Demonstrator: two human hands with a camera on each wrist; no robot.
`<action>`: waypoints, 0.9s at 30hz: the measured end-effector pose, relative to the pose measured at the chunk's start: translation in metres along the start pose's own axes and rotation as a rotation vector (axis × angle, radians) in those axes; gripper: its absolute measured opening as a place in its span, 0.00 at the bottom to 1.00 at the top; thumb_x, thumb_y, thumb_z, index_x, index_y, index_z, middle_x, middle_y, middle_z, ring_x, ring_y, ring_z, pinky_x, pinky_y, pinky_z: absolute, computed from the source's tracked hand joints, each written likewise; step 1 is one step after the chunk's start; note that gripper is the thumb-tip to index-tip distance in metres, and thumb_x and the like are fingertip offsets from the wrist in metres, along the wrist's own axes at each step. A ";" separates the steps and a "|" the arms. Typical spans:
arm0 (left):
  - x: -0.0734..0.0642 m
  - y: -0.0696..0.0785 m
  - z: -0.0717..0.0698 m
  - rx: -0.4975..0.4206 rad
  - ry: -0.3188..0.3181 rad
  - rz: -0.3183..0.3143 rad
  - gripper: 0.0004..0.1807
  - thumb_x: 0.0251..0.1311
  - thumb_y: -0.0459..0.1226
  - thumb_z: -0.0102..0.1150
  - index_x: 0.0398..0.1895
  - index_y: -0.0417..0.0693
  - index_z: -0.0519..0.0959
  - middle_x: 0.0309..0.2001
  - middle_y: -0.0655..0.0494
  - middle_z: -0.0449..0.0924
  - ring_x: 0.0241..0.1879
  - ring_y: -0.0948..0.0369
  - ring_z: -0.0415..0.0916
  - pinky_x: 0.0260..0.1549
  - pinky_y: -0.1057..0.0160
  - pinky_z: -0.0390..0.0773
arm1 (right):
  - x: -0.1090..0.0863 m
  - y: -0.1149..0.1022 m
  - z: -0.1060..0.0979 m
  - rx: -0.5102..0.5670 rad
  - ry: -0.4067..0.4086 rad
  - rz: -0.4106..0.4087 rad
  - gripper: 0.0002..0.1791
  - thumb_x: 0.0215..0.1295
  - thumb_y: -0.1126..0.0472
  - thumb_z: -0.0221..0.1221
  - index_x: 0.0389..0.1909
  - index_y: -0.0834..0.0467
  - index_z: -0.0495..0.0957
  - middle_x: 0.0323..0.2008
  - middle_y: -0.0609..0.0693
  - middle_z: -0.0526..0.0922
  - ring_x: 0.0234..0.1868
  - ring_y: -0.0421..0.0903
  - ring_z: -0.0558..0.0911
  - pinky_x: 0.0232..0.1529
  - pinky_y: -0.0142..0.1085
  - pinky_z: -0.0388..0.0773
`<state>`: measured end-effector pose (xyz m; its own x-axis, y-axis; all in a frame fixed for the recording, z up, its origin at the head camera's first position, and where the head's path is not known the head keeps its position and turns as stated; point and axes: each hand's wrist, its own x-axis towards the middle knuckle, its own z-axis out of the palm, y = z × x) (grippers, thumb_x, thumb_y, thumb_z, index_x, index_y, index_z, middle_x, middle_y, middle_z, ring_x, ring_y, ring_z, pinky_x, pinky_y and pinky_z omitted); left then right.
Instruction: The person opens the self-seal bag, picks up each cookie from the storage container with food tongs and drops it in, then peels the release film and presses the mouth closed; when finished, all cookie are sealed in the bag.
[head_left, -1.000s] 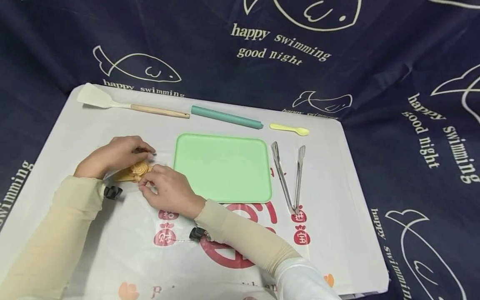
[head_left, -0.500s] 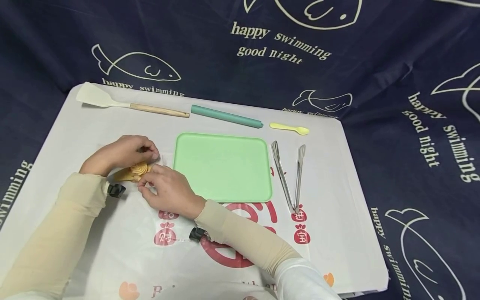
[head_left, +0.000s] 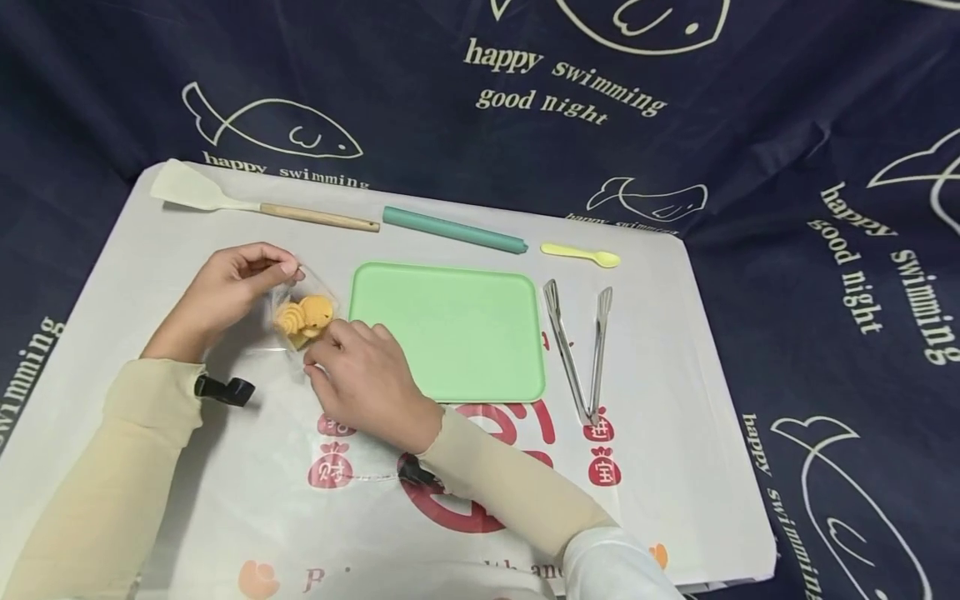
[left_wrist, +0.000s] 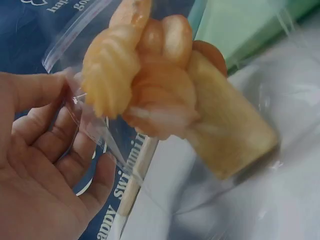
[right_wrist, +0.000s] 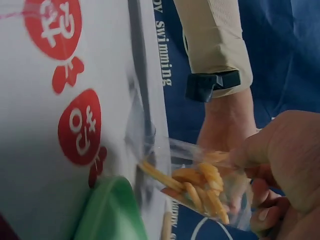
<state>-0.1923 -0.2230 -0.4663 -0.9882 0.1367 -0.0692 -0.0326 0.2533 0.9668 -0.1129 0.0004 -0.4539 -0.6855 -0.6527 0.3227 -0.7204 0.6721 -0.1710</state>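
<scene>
A clear plastic bag [left_wrist: 102,132] of yellow-orange biscuits [head_left: 315,313] is held up over the left part of the table. Shell-like swirls and a flat rectangular piece [left_wrist: 230,125] show inside it in the left wrist view. My left hand [head_left: 228,287] pinches the bag's upper edge between thumb and fingers, close to a zip strip [left_wrist: 56,47]. At the bag's lower right, my right hand [head_left: 371,379] holds its other side with curled fingers. The right wrist view has the biscuits [right_wrist: 200,190] hanging between both hands.
Right of the bag lies a light green tray [head_left: 450,333], with metal tongs [head_left: 597,358] beyond it. Along the back lie a white spatula with a wooden handle [head_left: 318,217], a teal rod [head_left: 453,229] and a yellow spoon [head_left: 581,253]. Navy cloth [head_left: 420,50] surrounds the white-covered table.
My left hand has risen and turned, lifting the bag's edge. The biscuits have shifted slightly right and show more plainly. My right hand has moved a little to the right.
</scene>
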 end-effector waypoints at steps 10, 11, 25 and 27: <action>0.002 0.005 0.016 0.011 -0.046 0.028 0.16 0.70 0.42 0.63 0.51 0.37 0.82 0.43 0.59 0.85 0.42 0.64 0.79 0.41 0.70 0.76 | -0.007 0.023 -0.010 0.099 -0.047 0.049 0.09 0.71 0.49 0.61 0.40 0.46 0.89 0.31 0.39 0.73 0.29 0.36 0.69 0.30 0.30 0.62; 0.002 0.005 0.018 0.014 -0.050 0.028 0.17 0.70 0.42 0.64 0.51 0.37 0.82 0.43 0.58 0.85 0.42 0.63 0.79 0.41 0.69 0.76 | -0.005 0.027 -0.010 0.128 -0.028 0.057 0.10 0.71 0.49 0.61 0.41 0.47 0.89 0.29 0.39 0.74 0.28 0.36 0.69 0.30 0.31 0.63; -0.003 0.011 0.033 0.119 -0.075 0.107 0.14 0.71 0.43 0.62 0.51 0.43 0.86 0.51 0.50 0.84 0.54 0.61 0.75 0.55 0.57 0.70 | 0.032 0.067 0.002 0.255 0.236 0.190 0.10 0.72 0.56 0.61 0.42 0.55 0.90 0.25 0.39 0.76 0.23 0.32 0.72 0.22 0.27 0.67; -0.003 0.011 0.034 0.132 -0.083 0.124 0.14 0.71 0.43 0.62 0.50 0.42 0.86 0.50 0.48 0.84 0.54 0.61 0.74 0.55 0.54 0.69 | 0.035 0.067 0.003 0.241 0.239 0.192 0.10 0.71 0.57 0.61 0.41 0.54 0.90 0.24 0.39 0.76 0.22 0.32 0.71 0.22 0.27 0.67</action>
<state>-0.1848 -0.1880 -0.4635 -0.9676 0.2513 0.0231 0.1137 0.3522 0.9290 -0.1849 0.0217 -0.4570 -0.7867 -0.4041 0.4668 -0.6053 0.6538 -0.4541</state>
